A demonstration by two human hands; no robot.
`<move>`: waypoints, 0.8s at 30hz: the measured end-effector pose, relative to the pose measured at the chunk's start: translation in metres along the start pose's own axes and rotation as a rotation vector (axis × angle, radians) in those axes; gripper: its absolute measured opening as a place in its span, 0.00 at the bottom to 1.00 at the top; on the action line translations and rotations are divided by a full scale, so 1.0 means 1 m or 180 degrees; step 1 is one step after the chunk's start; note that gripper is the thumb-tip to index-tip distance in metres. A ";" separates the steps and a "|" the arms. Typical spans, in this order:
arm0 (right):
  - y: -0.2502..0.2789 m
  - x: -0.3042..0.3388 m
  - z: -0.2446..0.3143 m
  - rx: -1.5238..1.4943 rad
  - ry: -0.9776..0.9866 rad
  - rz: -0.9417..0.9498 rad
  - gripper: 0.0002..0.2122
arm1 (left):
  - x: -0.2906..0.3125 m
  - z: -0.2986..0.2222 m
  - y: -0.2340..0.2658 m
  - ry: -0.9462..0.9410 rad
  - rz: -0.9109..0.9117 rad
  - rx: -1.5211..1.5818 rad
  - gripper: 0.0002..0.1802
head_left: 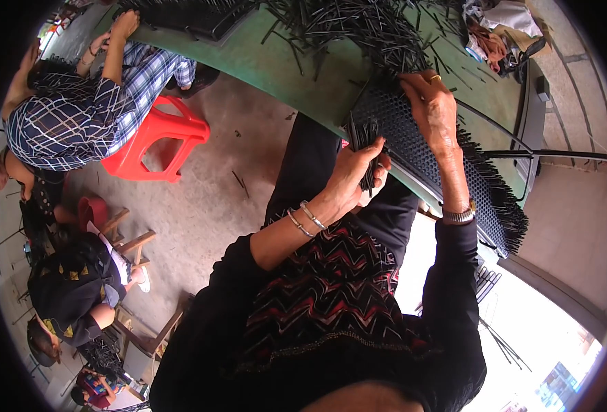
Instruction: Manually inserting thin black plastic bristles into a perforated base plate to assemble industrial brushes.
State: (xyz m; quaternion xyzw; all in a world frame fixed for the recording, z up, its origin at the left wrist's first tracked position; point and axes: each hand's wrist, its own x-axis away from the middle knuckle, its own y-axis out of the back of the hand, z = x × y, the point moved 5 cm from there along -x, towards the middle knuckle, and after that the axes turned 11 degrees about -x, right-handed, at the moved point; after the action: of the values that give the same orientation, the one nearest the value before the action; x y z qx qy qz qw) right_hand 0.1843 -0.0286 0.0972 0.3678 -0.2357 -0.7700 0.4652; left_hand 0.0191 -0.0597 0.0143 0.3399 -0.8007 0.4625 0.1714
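Left hand [350,173] grips black rods [363,132]; right hand [432,117] hold cannot be told. Panel [394,122], worktop's [262,65] near edge, appears part-bristled; holes remain.

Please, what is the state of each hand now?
Left hand: closed, holding a bundle of black strips.
Right hand: at the perforated black board; grip cannot be told.

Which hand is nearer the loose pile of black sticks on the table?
Right: the right hand is by the near edge of the loose pile; the left hand is farther back, gripping a bunch of sticks.
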 end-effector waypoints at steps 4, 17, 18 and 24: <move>-0.007 0.001 0.005 0.0740 0.0382 -0.0223 0.10 | -0.001 -0.004 0.001 -0.0174 -0.0108 -0.0025 0.12; -0.007 0.042 0.011 -0.1717 -0.1483 0.1338 0.11 | 0.007 -0.012 -0.007 -0.0258 0.0192 -0.0207 0.13; -0.009 0.046 0.007 -0.2114 -0.1589 0.1248 0.09 | 0.006 -0.011 -0.008 -0.0258 0.0198 -0.0213 0.13; 0.000 0.054 0.003 -0.2450 -0.1827 0.0977 0.08 | 0.006 -0.008 -0.013 -0.0331 0.0112 -0.0378 0.15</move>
State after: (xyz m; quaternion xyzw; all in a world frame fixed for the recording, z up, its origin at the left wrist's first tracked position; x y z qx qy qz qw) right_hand 0.1662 -0.0765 0.0800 -0.0959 -0.1044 -0.7939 0.5913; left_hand 0.0236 -0.0596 0.0302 0.3387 -0.8404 0.3989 0.1412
